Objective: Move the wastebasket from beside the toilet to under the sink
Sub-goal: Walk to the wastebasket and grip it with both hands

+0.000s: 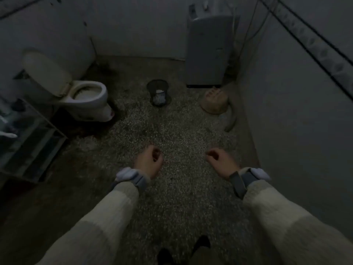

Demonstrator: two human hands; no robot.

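- Nearest me, both arms reach forward in pale knit sleeves, with a band at each wrist.
- The left hand [150, 159] is loosely curled and holds nothing; the right hand [219, 159] is the same, fingers half closed on air.
- Between the hands and the goal lies bare speckled floor [177, 188], so the walk in looks clear.
- Further on, the wastebasket [158, 92] stands upright, a dark mesh bin with something white inside. It is right of the toilet [89, 98], a gap between them.
- My advice: step close, open one hand, and take the rim from above, keeping the bin level so the contents stay in.
- Near the far wall stand a tall white appliance [208, 50] and a tan bundle [214, 101]; I cannot pick out a sink for certain.
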